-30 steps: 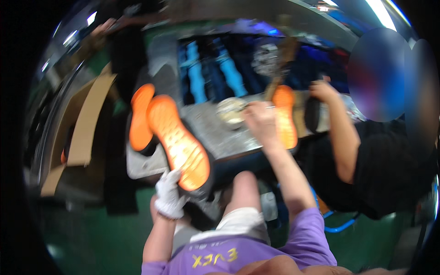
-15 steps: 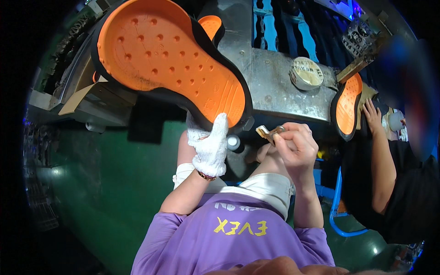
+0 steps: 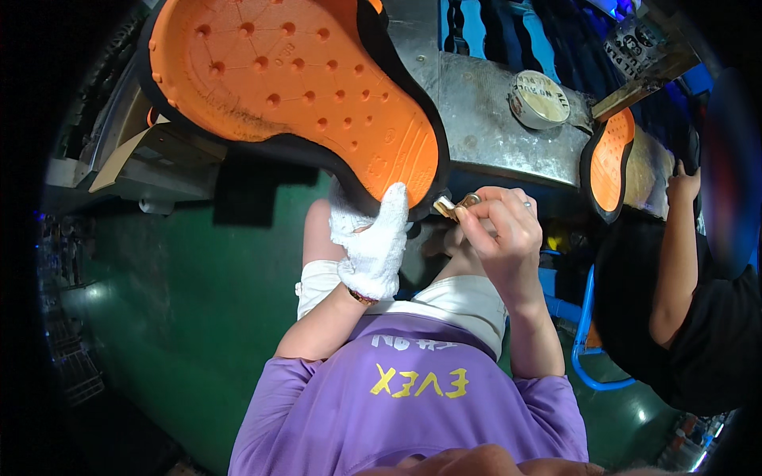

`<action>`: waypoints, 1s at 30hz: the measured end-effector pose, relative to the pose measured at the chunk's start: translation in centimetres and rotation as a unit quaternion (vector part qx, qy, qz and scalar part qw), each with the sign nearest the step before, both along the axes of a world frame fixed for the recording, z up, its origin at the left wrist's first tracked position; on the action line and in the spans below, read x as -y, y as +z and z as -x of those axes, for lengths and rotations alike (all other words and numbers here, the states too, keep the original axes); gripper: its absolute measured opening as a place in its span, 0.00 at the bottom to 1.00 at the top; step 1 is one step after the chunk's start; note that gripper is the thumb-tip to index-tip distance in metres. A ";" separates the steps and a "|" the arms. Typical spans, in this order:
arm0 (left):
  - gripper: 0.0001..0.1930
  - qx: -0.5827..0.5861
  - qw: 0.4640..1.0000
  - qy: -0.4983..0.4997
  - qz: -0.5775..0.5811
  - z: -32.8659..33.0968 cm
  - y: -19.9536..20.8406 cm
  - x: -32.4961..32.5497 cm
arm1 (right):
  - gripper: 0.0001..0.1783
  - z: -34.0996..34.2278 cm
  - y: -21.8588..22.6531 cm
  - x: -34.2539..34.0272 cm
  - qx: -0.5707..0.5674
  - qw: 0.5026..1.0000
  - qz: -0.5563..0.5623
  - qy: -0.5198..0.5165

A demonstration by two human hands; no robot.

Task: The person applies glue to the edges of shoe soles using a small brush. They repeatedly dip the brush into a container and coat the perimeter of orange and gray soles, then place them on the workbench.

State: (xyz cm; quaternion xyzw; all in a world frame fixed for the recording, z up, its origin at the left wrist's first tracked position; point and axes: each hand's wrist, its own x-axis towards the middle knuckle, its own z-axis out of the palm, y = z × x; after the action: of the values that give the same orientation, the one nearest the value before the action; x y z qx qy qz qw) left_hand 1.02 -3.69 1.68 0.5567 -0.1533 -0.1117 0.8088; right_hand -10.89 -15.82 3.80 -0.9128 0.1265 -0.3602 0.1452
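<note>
My left hand (image 3: 373, 246), in a white knitted glove, grips the end of a large shoe sole (image 3: 317, 111) nearest me. The thumb lies over its orange face, and the fingers underneath are partly hidden. This sole is bright orange with round dimples, a thick black rim and a dark smudge along one edge. Bare-fingered, my right hand (image 3: 504, 234) pinches a small brownish clip-like piece (image 3: 448, 208) with a pale tip. That tip is close beside the black rim at the near right end; whether it touches, I cannot tell.
A metal bench (image 3: 492, 119) runs across the far side, with a round tub (image 3: 540, 101) on it. Another orange-soled piece (image 3: 609, 163) leans at the bench's right. A co-worker's arm (image 3: 675, 262) reaches in at right. An open cardboard box (image 3: 171, 155) stands left.
My right hand has moved left, bringing the small piece up to the sole's rim. The sole has shifted slightly. The co-worker's hand has moved right and now meets a dark object.
</note>
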 end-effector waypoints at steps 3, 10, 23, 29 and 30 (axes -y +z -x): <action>0.16 0.019 1.000 0.006 -0.013 0.3 -0.6 -0.1 | 0.07 0.0 0.0 0.0 -0.029 0.998 0.059 -0.004; 0.14 0.005 0.994 -0.085 -0.073 -0.3 -2.3 -0.5 | 0.10 -0.1 -1.0 0.4 -0.039 0.993 0.102 -0.039; 0.15 -0.130 0.982 -0.135 0.018 0.6 -0.4 -0.6 | 0.07 -0.4 -0.9 0.6 -0.026 0.997 0.035 -0.067; 0.15 -0.157 0.981 -0.116 0.003 0.5 -0.9 -0.7 | 0.08 -0.3 -0.9 1.2 -0.018 0.996 0.058 -0.067; 0.15 -0.168 0.979 -0.115 0.007 0.5 -0.6 -0.7 | 0.08 -0.2 -1.0 1.4 -0.017 0.995 0.065 -0.068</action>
State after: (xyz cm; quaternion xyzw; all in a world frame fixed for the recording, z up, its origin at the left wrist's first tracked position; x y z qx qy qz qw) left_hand 0.54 -3.02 1.06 0.5033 -0.0787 -0.2945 0.8086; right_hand -10.67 -17.23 2.84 -0.9156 0.1666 -0.3612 0.0585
